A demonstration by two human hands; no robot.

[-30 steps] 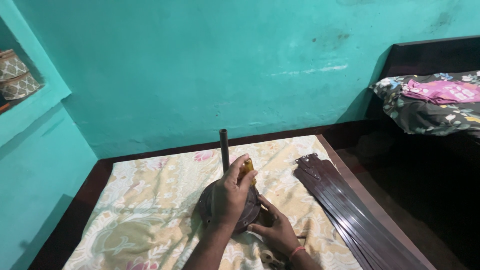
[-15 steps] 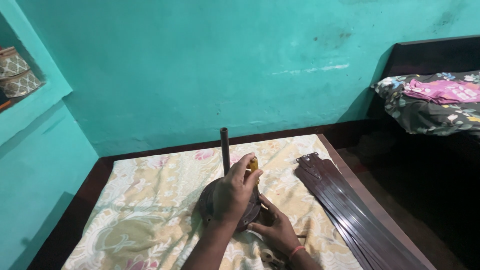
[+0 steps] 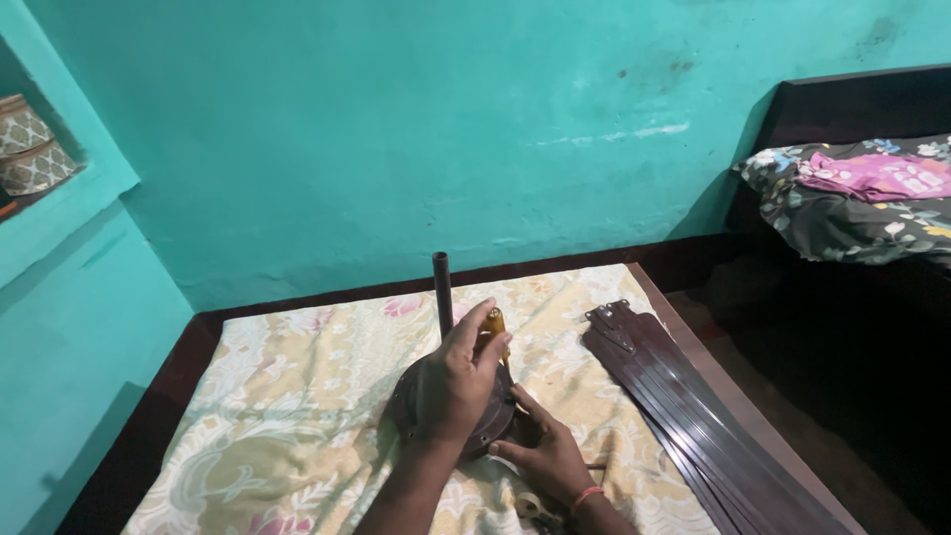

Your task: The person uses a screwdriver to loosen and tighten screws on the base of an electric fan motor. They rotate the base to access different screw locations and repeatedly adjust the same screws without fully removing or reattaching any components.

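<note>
Gripping a yellow-handled screwdriver (image 3: 495, 327) in our left hand (image 3: 454, 381), we hold its tip down on a round dark ceiling-fan motor (image 3: 458, 404) that sits near the middle of the bed, a little toward the near edge. The left hand is closed around the handle, thumb pressed along it, seemingly so the tool stays upright over the housing. Our right hand (image 3: 550, 458), with a red band at the wrist, lies flat and open against the motor's right rim, fingers spread on the flowered bedsheet (image 3: 287, 396), apparently to keep the housing from turning or sliding on the soft cover. The motor's dark down rod (image 3: 442, 292) stands upright from its centre, toward the bed's far edge. A stack of dark brown fan blades (image 3: 684, 396) lies along the right edge of the bed, well apart from the motor, mounting ends pointing to the far right corner. A small roll of tape (image 3: 530, 505) rests at the near edge, just beside the right wrist. A turquoise wall (image 3: 396, 129) rises behind.
</note>
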